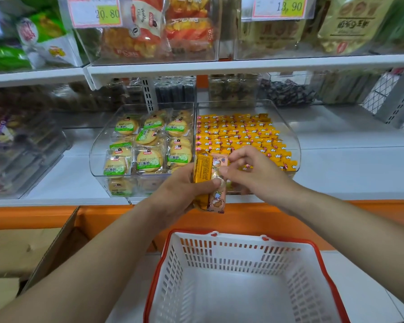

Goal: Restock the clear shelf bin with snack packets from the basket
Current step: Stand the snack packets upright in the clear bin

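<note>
Since the stock in hand is small and film-wrapped, findings run from fixtures down to packets. White shelf (348, 173) carries two transparent bins side by side. Basket (313, 247), white with a red rim, sits below and in front of the shelf edge, its white floor showing. Clear shelf bin (295, 145) stands on the right and is lined with neat rows of yellow packets (238, 134); its front corner nearest the hands looks less filled, though the hands hide part of it. Biscuit bin (96, 155) touches its left wall.

Left hand (177, 192) hovers at the bin's front edge, fingers and thumb curled round a small stack of snack packets (202, 170) held upright. Right hand (252, 169) meets the stack from the right, thumb and forefinger pinched on the top of one packet, remaining fingers loosely bent.

Held packets: one yellow-orange with fine print facing outward, the others pale pink with a cartoon figure, all glossy with crimped ends.

Assessment: packets are likely light, slightly slippery and crushable. Take each by the flat faces near an end seal, and press lightly when lifting one off the stack
</note>
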Tool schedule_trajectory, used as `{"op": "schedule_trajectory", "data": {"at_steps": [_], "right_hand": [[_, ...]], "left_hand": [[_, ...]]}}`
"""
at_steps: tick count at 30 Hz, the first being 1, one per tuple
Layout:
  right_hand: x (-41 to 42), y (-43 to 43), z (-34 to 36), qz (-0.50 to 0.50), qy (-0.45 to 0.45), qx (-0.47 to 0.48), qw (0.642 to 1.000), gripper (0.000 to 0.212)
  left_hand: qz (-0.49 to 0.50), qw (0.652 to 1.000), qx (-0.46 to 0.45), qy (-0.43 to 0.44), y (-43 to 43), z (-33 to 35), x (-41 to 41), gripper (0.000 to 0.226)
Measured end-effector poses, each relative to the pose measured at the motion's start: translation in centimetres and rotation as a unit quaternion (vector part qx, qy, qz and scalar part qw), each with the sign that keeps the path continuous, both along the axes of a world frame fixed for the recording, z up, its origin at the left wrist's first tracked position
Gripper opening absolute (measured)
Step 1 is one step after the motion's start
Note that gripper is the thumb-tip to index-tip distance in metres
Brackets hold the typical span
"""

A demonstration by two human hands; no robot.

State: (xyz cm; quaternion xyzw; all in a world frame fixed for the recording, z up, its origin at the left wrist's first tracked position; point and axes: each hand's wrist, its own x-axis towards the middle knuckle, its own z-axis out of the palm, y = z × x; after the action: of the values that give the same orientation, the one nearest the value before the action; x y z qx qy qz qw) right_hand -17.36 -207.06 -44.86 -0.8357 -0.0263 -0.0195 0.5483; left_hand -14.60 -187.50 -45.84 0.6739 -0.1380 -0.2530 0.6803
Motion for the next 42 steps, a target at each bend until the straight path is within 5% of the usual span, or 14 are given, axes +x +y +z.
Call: {"op": "schedule_trajectory", "data": {"at_steps": [8, 15, 21, 26, 34, 39, 42], "right_hand": [[-0.1, -1.3, 0.6, 0.043, 0.004, 0.073, 0.996, 0.036], [-0.2, -2.0, 0.1, -0.001, 0.089, 0.250, 0.964, 0.015], [-0.9, 0.6, -0.9, 0.038, 0.088, 0.085, 0.992, 0.039], [-0.3, 0.6, 0.3, 0.106, 0.073, 0.081, 0.988, 0.062], [5.9, 1.0, 0.4, -0.077, -0.118, -0.039, 0.989, 0.049], [8.2, 2.3, -1.5, -0.049, -0.101, -0.199, 0.973, 0.046], [7.9, 2.8, -1.8, 0.006, -0.109, -0.261, 0.959, 0.024]], "left_hand": [[-0.033, 0.999, 0.008, 0.036, 0.2, 0.4, -0.6, 0.041], [0.082, 0.996, 0.021, -0.006, 0.7, 0.3, 0.1, 0.016], [0.095, 0.995, 0.022, -0.030, 0.9, 0.7, 0.3, 0.012], [0.112, 0.992, 0.051, -0.036, 2.7, 1.2, 1.0, 0.020], [0.094, 0.994, 0.043, -0.028, 5.6, 0.9, 1.9, 0.023], [0.117, 0.991, 0.047, -0.047, 6.4, 0.6, 2.2, 0.028], [0.120, 0.990, 0.048, -0.052, 6.2, 0.4, 2.1, 0.029]]}}
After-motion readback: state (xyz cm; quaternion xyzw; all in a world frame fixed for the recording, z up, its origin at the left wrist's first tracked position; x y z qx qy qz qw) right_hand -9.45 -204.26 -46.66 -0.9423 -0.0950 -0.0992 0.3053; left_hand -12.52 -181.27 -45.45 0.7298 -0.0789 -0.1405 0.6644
